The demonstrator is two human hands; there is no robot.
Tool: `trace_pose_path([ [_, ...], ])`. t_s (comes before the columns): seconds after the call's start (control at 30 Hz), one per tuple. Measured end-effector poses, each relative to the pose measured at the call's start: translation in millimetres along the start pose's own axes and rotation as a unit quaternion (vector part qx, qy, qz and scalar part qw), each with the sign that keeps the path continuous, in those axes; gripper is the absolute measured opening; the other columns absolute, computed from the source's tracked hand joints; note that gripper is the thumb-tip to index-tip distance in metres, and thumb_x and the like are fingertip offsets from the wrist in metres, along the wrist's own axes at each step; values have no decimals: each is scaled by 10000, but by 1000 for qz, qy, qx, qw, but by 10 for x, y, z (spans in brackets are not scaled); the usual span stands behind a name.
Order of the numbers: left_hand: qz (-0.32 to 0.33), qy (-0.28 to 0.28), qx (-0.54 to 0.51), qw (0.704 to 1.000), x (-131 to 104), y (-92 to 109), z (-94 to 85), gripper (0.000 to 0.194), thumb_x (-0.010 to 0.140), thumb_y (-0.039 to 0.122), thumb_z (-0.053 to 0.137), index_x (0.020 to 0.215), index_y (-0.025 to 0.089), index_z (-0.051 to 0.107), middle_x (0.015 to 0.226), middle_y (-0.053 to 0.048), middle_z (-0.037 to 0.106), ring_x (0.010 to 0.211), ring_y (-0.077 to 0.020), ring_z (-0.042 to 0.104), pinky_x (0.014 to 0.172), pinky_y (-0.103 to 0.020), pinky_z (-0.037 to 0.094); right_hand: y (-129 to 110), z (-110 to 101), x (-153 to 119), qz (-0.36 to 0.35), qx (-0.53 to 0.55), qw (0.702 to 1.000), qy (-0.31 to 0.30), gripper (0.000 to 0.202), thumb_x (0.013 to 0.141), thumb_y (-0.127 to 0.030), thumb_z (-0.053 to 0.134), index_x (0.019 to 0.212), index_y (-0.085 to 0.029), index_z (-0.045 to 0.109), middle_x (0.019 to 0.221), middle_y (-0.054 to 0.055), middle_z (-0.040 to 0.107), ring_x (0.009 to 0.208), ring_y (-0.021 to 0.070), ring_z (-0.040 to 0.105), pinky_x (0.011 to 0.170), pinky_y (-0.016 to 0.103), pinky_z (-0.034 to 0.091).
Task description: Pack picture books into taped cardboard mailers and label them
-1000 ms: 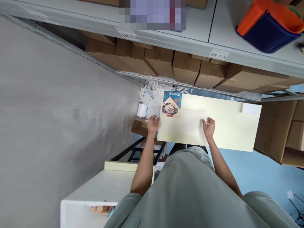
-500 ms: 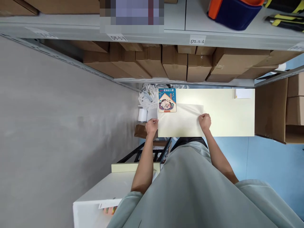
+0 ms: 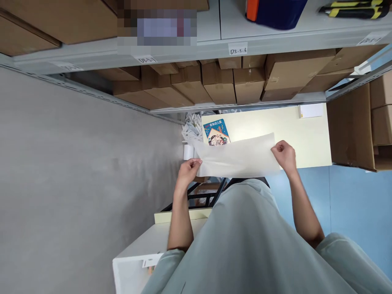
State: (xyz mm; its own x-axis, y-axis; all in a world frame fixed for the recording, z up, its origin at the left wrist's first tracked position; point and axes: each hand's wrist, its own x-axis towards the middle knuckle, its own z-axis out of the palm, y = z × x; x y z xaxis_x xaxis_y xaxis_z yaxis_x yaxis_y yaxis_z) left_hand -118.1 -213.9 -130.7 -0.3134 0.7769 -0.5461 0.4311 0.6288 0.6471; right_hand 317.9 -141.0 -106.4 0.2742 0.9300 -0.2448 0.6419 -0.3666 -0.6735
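Observation:
A translucent whitish sheet [image 3: 239, 157] is stretched between my two hands, over the near part of the pale yellow tabletop [image 3: 306, 143]. My left hand [image 3: 187, 171] pinches its left end, just off the table's left edge. At the right end, my right hand [image 3: 284, 155] is closed on the sheet's edge. Behind the sheet lies a blue children's book [image 3: 217, 130] with a house and Chinese lettering on its cover. The sheet hides the book's lower part. Whether the sheet is plastic film or thin paper I cannot tell.
Cardboard boxes [image 3: 219, 83] fill the grey shelf [image 3: 190, 53] beyond the table. A small white box [image 3: 310, 111] sits at the table's back right. Shredded white scraps [image 3: 192, 128] and a white roll [image 3: 188, 152] are at the left. An open carton [image 3: 349, 130] stands at the right.
My hands have moved farther apart, lifting and spreading the sheet. It now covers the book's lower part. The view has tilted slightly.

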Motion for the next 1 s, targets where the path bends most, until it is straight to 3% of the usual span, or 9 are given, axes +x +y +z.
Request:
trace_pose_path([
  [0.1,21,-13,-34,999,-189,165,55,446,852,594,721,1015,185,794,840,-53,763,764,-216,671,733,-309,552,213,-351,-9,23,15,999,42,113,759,-347,665,803,-250,629,766,20,711,740,220,689,720,332,537],
  [0.2,60,-30,-49,997,-310,375,345,438,875,622,717,1005,208,781,872,-50,768,784,-213,672,756,-318,561,530,-718,60,21,-2,997,72,153,786,-386,675,831,-244,640,795,28,726,759,225,716,740,346,562],
  [0.37,115,-94,-78,986,-321,701,1225,327,936,537,688,1003,221,742,968,-64,794,899,-222,720,806,-320,583,1152,-1280,417,12,-73,993,94,174,803,-402,675,823,-235,635,812,55,746,778,237,724,788,383,576],
  [0.5,119,-130,-58,983,-223,856,1954,164,971,378,678,987,220,718,973,-67,806,917,-232,745,829,-335,587,1590,-1544,815,55,-133,984,105,98,797,-315,647,759,-233,609,778,53,724,790,242,709,821,402,562],
  [0.6,105,-140,-9,984,-113,904,2379,86,986,302,678,967,222,703,970,-56,809,914,-231,755,880,-349,583,1775,-1563,1067,120,-188,971,88,89,789,-259,659,726,-240,600,778,47,711,801,246,685,844,411,556],
  [0.7,93,-166,35,981,-1,875,2674,56,1014,259,651,1032,226,692,1044,-57,809,959,-230,758,926,-360,580,1858,-1462,1221,168,-220,959,61,125,812,-234,682,728,-254,591,839,73,732,843,258,663,881,433,553],
  [0.87,123,-179,54,975,115,693,2950,248,993,184,643,1240,194,666,1236,-123,750,1061,-246,730,1010,-410,578,1914,-1216,1283,190,-248,948,63,162,840,-198,676,742,-252,558,858,100,701,895,291,676,932,488,558],
  [1.0,128,-182,8,975,127,599,3073,337,963,163,662,1299,193,663,1232,-123,724,1052,-240,719,983,-413,604,1771,-897,1249,152,-268,937,166,111,867,-192,630,976,-208,619,1149,180,671,1077,337,684,1017,543,551],
])
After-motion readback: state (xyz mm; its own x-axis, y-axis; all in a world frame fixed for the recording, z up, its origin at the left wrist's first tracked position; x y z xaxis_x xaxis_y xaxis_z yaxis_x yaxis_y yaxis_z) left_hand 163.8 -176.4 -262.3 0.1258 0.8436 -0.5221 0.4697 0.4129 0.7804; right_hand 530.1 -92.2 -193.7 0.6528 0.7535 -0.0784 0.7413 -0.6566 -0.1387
